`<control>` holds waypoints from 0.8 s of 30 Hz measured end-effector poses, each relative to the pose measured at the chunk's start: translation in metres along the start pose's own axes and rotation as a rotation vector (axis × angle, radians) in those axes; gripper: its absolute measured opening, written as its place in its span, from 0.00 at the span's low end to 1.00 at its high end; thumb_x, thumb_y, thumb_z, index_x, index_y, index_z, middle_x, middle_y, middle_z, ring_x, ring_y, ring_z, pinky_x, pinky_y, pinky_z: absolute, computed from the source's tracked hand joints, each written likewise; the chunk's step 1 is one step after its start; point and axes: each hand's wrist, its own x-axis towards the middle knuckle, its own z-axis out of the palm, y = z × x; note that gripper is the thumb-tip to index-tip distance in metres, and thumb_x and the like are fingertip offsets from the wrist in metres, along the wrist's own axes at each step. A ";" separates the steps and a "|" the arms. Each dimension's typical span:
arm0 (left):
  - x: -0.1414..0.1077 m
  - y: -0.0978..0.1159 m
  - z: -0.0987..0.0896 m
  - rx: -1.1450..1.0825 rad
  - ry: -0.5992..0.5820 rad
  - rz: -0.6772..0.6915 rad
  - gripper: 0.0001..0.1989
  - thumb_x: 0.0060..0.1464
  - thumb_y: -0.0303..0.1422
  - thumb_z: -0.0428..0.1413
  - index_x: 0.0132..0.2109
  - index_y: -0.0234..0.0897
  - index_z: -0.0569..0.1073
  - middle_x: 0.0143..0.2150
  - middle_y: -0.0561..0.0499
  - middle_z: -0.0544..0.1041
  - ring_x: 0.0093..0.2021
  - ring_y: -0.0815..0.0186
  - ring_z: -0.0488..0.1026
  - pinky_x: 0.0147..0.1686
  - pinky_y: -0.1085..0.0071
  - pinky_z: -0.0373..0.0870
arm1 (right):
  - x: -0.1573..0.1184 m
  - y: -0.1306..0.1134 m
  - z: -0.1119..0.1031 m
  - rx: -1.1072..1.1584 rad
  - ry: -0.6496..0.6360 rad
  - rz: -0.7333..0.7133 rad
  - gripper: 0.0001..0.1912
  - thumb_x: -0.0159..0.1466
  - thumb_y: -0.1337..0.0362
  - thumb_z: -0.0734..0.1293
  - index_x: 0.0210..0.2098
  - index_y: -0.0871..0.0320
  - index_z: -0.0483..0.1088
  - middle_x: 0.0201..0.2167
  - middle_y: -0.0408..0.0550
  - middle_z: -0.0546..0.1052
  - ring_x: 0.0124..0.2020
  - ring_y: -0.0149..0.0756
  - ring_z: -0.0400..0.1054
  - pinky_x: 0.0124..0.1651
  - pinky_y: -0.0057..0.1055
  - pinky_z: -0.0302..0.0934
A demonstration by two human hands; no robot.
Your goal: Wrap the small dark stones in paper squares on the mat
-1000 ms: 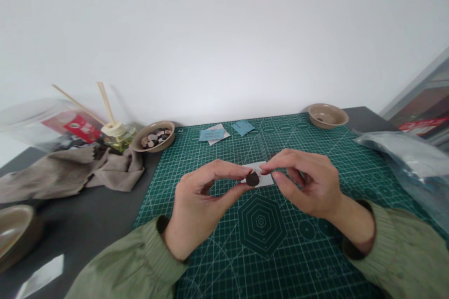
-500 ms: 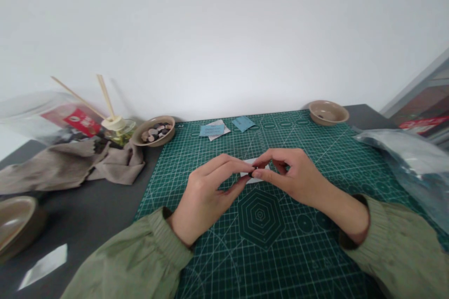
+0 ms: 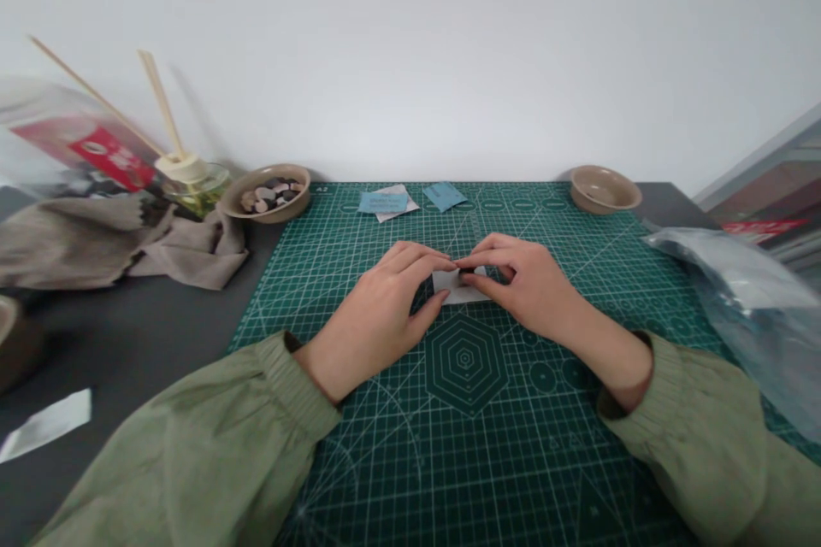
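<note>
My right hand (image 3: 529,282) pinches a small dark pebble (image 3: 467,271) between thumb and index finger. The pebble is right over a white piece of paper (image 3: 458,295); whether it touches the paper I cannot tell. On the other side of the paper is my left hand (image 3: 391,299), its thumb and fingers apart with nothing between them. Its index fingertip meets the right index fingertip near the pebble. Under both hands lies a green cutting mat (image 3: 385,479).
A bowl of pebbles (image 3: 266,216) stands at the back left, near a reed diffuser (image 3: 186,168) and a grey cloth (image 3: 77,248). Blue packets (image 3: 383,202) lie at the mat's back edge. Another bowl (image 3: 604,203) is at the back right, a plastic bag (image 3: 737,273) at right.
The left thumb and fingers have parted from the dark pebble, leaving it in the right hand's pinch. The camera view has tilted down, so the scene sits higher in the picture.
</note>
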 end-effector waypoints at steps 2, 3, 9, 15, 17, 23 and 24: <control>-0.001 -0.003 0.002 0.020 -0.018 -0.013 0.15 0.68 0.28 0.59 0.60 0.39 0.77 0.59 0.42 0.79 0.62 0.51 0.74 0.63 0.49 0.74 | 0.000 0.001 0.000 -0.002 -0.002 -0.011 0.07 0.69 0.65 0.75 0.46 0.51 0.85 0.43 0.44 0.85 0.38 0.34 0.76 0.43 0.33 0.65; -0.002 -0.004 0.003 0.032 -0.027 -0.021 0.15 0.68 0.29 0.59 0.60 0.38 0.77 0.58 0.42 0.79 0.61 0.51 0.74 0.63 0.49 0.74 | 0.000 0.001 0.000 -0.001 -0.005 -0.016 0.07 0.69 0.65 0.76 0.46 0.51 0.85 0.43 0.44 0.86 0.39 0.35 0.77 0.44 0.33 0.66; -0.003 -0.008 0.004 0.058 -0.046 -0.029 0.15 0.69 0.30 0.59 0.61 0.38 0.78 0.59 0.43 0.79 0.61 0.52 0.73 0.65 0.50 0.72 | -0.003 0.006 -0.006 -0.134 -0.029 -0.078 0.07 0.70 0.65 0.75 0.46 0.51 0.85 0.45 0.45 0.86 0.45 0.39 0.80 0.49 0.36 0.69; -0.002 -0.006 0.005 0.057 -0.028 -0.024 0.14 0.68 0.31 0.59 0.59 0.37 0.79 0.58 0.42 0.80 0.60 0.51 0.74 0.63 0.48 0.74 | -0.004 0.007 -0.008 -0.207 -0.059 -0.134 0.06 0.69 0.67 0.73 0.46 0.54 0.81 0.46 0.45 0.85 0.46 0.40 0.80 0.53 0.36 0.69; -0.002 -0.006 0.005 0.057 -0.025 -0.025 0.14 0.68 0.31 0.59 0.59 0.37 0.80 0.58 0.42 0.80 0.60 0.51 0.75 0.63 0.49 0.74 | -0.003 0.006 -0.007 -0.211 -0.066 -0.159 0.06 0.70 0.67 0.73 0.46 0.54 0.80 0.47 0.45 0.84 0.47 0.40 0.79 0.52 0.35 0.69; -0.003 -0.006 0.005 0.050 -0.020 -0.024 0.15 0.68 0.30 0.60 0.59 0.36 0.80 0.57 0.43 0.80 0.60 0.52 0.75 0.64 0.51 0.74 | -0.003 0.008 -0.006 -0.252 -0.098 -0.221 0.06 0.71 0.66 0.71 0.47 0.55 0.80 0.48 0.47 0.84 0.47 0.40 0.79 0.50 0.35 0.69; -0.003 -0.006 0.004 0.051 -0.021 -0.025 0.15 0.68 0.30 0.60 0.59 0.36 0.80 0.57 0.43 0.81 0.60 0.52 0.75 0.64 0.51 0.74 | -0.002 0.008 -0.005 -0.253 -0.100 -0.228 0.06 0.71 0.66 0.71 0.47 0.55 0.80 0.48 0.47 0.84 0.47 0.40 0.79 0.50 0.35 0.69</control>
